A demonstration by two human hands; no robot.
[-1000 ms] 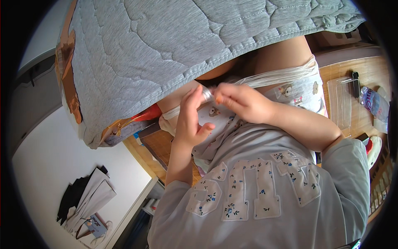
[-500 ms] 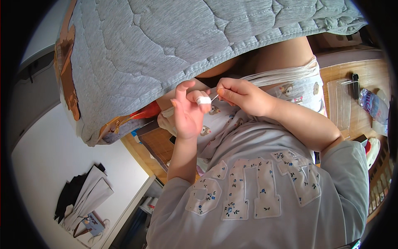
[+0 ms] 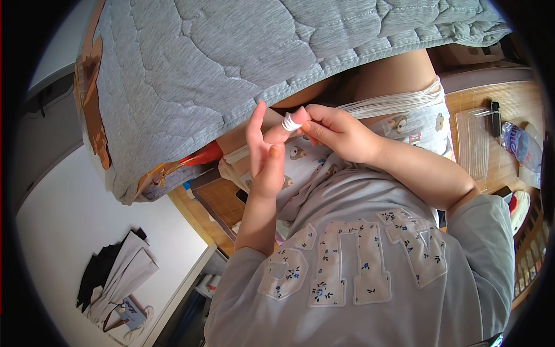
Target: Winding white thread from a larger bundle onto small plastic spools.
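Note:
My left hand [image 3: 267, 165] is raised over my lap, its fingers stretched apart. White cord [image 3: 291, 122] is wound in several turns around one or two of its fingers near the tips. Close beside that winding, my right hand [image 3: 347, 134] pinches the cord between thumb and forefinger, almost touching the wrapped fingertips. The pinched bit itself is mostly hidden by the fingers. A bundle of long white strands [image 3: 399, 104] lies across my thigh, over the patterned shorts [image 3: 430, 124], just beyond the right hand.
A grey quilted cover [image 3: 243, 52] hangs over the surface ahead. To the right, a clear plastic tray [image 3: 473, 147] and a plastic bottle [image 3: 518, 144] lie on wooden boards. A white surface at left bears folded black and grey cloth [image 3: 115, 272]. Something red [image 3: 202, 154] shows below the cover.
My left hand has turned, and its wrapped fingers have straightened and tipped toward the right hand. The winding has come up against my right fingertips; the short taut span of cord no longer shows.

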